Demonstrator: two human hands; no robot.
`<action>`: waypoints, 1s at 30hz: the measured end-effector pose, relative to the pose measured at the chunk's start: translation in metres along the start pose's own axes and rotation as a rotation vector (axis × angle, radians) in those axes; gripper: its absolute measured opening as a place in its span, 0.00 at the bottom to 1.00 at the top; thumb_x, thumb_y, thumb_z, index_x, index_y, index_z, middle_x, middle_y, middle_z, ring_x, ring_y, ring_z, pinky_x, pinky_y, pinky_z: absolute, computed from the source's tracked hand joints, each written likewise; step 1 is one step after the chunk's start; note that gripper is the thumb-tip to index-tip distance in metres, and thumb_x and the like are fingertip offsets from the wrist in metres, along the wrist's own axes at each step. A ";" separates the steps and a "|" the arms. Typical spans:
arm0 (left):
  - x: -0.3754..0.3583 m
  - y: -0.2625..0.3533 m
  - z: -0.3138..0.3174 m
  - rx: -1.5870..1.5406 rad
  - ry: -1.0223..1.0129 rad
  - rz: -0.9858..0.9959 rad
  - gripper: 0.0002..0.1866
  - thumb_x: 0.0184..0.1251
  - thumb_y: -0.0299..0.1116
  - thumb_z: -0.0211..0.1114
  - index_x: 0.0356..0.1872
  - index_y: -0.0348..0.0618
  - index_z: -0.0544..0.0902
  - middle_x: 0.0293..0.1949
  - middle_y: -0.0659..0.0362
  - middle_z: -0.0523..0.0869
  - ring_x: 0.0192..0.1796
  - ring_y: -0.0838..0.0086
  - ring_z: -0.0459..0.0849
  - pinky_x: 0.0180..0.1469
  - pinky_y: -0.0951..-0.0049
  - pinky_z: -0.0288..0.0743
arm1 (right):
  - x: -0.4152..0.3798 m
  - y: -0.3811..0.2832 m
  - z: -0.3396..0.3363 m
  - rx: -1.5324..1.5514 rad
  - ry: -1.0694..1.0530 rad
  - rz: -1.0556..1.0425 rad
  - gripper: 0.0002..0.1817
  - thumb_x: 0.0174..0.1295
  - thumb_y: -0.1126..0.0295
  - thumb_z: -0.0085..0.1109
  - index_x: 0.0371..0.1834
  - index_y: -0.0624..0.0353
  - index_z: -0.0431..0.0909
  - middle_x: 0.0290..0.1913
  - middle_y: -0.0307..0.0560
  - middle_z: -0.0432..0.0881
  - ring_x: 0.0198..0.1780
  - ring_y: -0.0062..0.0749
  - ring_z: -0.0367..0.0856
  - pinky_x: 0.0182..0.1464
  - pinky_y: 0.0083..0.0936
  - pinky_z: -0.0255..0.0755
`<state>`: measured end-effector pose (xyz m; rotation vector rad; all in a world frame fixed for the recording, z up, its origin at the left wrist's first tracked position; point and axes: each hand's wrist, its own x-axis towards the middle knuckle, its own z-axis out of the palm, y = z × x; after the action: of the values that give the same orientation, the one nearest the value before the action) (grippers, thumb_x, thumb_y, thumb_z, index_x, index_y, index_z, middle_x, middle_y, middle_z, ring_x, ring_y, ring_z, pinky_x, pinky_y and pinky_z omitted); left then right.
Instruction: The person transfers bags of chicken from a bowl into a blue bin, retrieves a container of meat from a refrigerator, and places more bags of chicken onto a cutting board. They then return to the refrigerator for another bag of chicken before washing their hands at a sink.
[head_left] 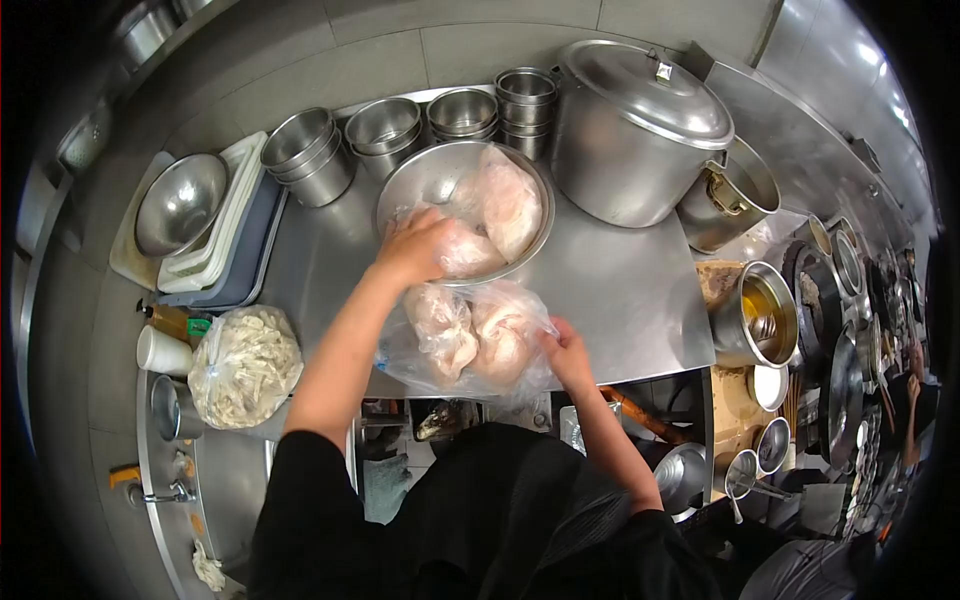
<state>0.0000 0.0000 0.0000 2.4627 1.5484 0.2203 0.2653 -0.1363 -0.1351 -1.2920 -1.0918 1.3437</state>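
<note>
A wide steel bowl sits on the worktop, holding a large piece of pale pink raw meat that looks like chicken. My left hand reaches over the bowl's near left rim, its fingers curled on another piece of raw meat there. Just in front of the bowl lies a clear plastic bag with more pale meat inside, in two lumps side by side. The bag's right edge is pinched in my right hand, near the worktop's front edge.
Stacked steel containers line the back beside a big lidded stockpot. Trays with a small bowl lean at left, above a bag of pale strips by the sink. At right stands a pot of yellowish liquid.
</note>
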 end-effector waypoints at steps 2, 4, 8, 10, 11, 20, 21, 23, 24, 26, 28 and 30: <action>0.029 0.002 -0.003 0.193 -0.200 -0.162 0.48 0.39 0.38 0.75 0.68 0.55 0.63 0.72 0.55 0.54 0.71 0.54 0.58 0.68 0.61 0.60 | 0.001 -0.008 0.003 -0.027 0.049 -0.017 0.16 0.62 0.70 0.54 0.53 0.63 0.74 0.43 0.43 0.81 0.43 0.23 0.77 0.46 0.20 0.70; 0.046 0.000 0.005 0.176 -0.244 -0.165 0.46 0.37 0.37 0.75 0.66 0.54 0.66 0.70 0.55 0.57 0.68 0.55 0.62 0.66 0.62 0.62 | -0.012 -0.005 0.001 -0.005 0.077 -0.015 0.16 0.62 0.70 0.54 0.52 0.64 0.74 0.42 0.43 0.81 0.42 0.23 0.77 0.46 0.20 0.71; 0.055 -0.012 0.013 0.010 -0.160 -0.116 0.40 0.36 0.33 0.74 0.59 0.50 0.72 0.62 0.55 0.68 0.60 0.56 0.72 0.60 0.64 0.69 | -0.011 0.005 -0.001 -0.012 0.101 -0.068 0.15 0.61 0.71 0.54 0.51 0.63 0.75 0.42 0.42 0.81 0.41 0.22 0.77 0.45 0.20 0.71; 0.052 -0.013 0.017 -0.040 -0.077 -0.121 0.35 0.37 0.32 0.73 0.55 0.48 0.74 0.57 0.55 0.71 0.57 0.57 0.74 0.58 0.65 0.70 | -0.011 0.008 -0.002 -0.025 0.098 -0.045 0.15 0.61 0.71 0.55 0.50 0.63 0.75 0.41 0.41 0.81 0.41 0.22 0.77 0.45 0.19 0.70; 0.053 -0.013 0.018 -0.104 0.005 -0.127 0.31 0.37 0.31 0.73 0.51 0.46 0.76 0.53 0.54 0.75 0.54 0.57 0.76 0.55 0.65 0.71 | -0.010 0.008 -0.003 -0.052 0.093 -0.014 0.15 0.61 0.70 0.55 0.50 0.63 0.75 0.40 0.41 0.81 0.40 0.22 0.77 0.44 0.19 0.70; -0.039 0.016 -0.062 -0.105 0.555 -0.101 0.15 0.37 0.29 0.67 0.31 0.39 0.76 0.34 0.51 0.78 0.39 0.53 0.78 0.40 0.61 0.71 | -0.001 0.001 -0.006 0.019 0.074 -0.012 0.14 0.61 0.70 0.55 0.49 0.62 0.76 0.38 0.39 0.81 0.38 0.20 0.76 0.42 0.19 0.70; -0.058 0.016 -0.070 -0.155 0.639 -0.200 0.14 0.38 0.29 0.66 0.30 0.38 0.75 0.33 0.50 0.78 0.37 0.53 0.77 0.39 0.61 0.71 | -0.001 -0.001 -0.006 0.016 0.066 -0.008 0.14 0.61 0.70 0.55 0.49 0.62 0.76 0.38 0.39 0.81 0.38 0.20 0.76 0.42 0.19 0.70; -0.096 0.014 -0.077 -0.232 0.694 -0.314 0.13 0.38 0.27 0.64 0.29 0.36 0.73 0.30 0.50 0.75 0.34 0.53 0.75 0.37 0.65 0.70 | -0.001 -0.004 -0.007 0.069 0.048 -0.006 0.15 0.61 0.71 0.55 0.50 0.62 0.75 0.39 0.39 0.81 0.38 0.20 0.75 0.42 0.19 0.70; -0.114 0.004 -0.072 -0.279 0.744 -0.342 0.11 0.39 0.26 0.62 0.27 0.36 0.73 0.28 0.52 0.75 0.31 0.58 0.75 0.35 0.68 0.69 | 0.001 -0.005 -0.008 0.065 0.039 -0.001 0.15 0.61 0.71 0.55 0.50 0.62 0.75 0.39 0.39 0.81 0.38 0.20 0.75 0.42 0.19 0.70; -0.144 -0.007 -0.050 -0.322 0.798 -0.386 0.09 0.40 0.24 0.61 0.26 0.36 0.73 0.26 0.54 0.76 0.29 0.63 0.75 0.33 0.71 0.69 | 0.005 -0.006 -0.009 0.091 0.040 0.018 0.15 0.61 0.71 0.55 0.51 0.62 0.75 0.39 0.40 0.81 0.38 0.20 0.76 0.41 0.18 0.70; -0.168 -0.007 -0.028 -0.742 0.885 -0.538 0.05 0.43 0.21 0.58 0.25 0.38 0.73 0.24 0.59 0.77 0.26 0.75 0.74 0.30 0.76 0.68 | 0.007 -0.016 -0.006 0.098 0.031 0.020 0.15 0.61 0.71 0.55 0.51 0.63 0.74 0.40 0.40 0.81 0.38 0.20 0.76 0.41 0.18 0.70; -0.171 0.011 0.007 -1.078 1.005 -0.556 0.06 0.47 0.19 0.56 0.28 0.40 0.73 0.27 0.63 0.78 0.28 0.81 0.74 0.30 0.80 0.70 | 0.012 -0.020 -0.002 0.104 0.028 0.019 0.15 0.61 0.71 0.55 0.51 0.64 0.74 0.40 0.41 0.81 0.39 0.20 0.76 0.41 0.17 0.70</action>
<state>-0.0629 -0.1598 -0.0052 1.0040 1.6102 1.7822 0.2678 -0.1216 -0.1173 -1.2441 -0.9795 1.3743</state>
